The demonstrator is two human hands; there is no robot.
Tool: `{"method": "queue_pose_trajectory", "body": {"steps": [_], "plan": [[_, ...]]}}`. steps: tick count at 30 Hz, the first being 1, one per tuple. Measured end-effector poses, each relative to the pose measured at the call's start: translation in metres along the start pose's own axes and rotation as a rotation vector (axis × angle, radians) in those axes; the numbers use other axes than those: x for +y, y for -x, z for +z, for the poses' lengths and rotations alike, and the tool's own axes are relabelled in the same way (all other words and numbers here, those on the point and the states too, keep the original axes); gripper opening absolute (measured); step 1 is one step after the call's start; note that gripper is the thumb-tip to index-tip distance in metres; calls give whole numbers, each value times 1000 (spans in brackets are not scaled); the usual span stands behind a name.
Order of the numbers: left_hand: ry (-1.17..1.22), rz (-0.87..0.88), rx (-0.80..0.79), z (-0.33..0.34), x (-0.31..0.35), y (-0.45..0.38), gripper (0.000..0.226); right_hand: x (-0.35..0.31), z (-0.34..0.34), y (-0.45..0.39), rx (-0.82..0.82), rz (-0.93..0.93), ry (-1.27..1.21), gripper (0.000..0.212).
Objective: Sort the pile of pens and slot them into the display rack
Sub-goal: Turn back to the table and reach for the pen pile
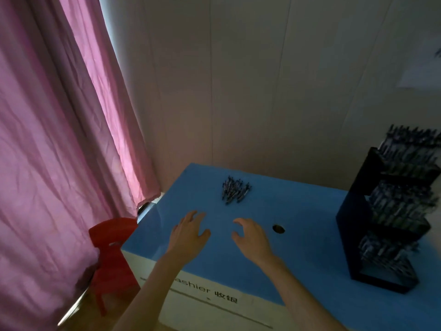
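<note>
A small pile of dark pens [235, 190] lies on the blue-topped table [298, 225], well apart from the tall black display rack [358, 225] on the right. The rack's rows already look full of pens. The left hand [188, 232] and right hand [251, 235] are near the pile, fingers spread, holding nothing. The pile seems not yet sorted.

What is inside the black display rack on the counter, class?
The black display rack holds tiers of dark pens, standing tilted and packed close. Blur hides their colours and count, and the rack's side wall covers the pens' lower ends.
</note>
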State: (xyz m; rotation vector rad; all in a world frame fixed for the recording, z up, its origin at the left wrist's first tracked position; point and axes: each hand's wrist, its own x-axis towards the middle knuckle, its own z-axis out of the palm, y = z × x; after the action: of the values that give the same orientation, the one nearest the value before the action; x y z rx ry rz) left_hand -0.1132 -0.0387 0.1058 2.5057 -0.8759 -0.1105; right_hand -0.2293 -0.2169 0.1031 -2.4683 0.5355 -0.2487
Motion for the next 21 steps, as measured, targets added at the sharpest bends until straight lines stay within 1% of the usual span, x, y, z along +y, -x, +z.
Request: {"method": "queue_pose_trajectory", "body": {"steps": [4,12,18,21], "plan": [[13,11,-18,6,-9,-42,55,14,7,-36,10,48,8,42],[17,11,-93,14,-12,-133,45,37,12,-118,31,141,-60,39],[33,-60,-116,32,-14,-196,38,61,19,-166,39,196,-64,33],[87,-125,-139,48,-21,-221,35,73,25,-178,39,226,-58,32]]}}
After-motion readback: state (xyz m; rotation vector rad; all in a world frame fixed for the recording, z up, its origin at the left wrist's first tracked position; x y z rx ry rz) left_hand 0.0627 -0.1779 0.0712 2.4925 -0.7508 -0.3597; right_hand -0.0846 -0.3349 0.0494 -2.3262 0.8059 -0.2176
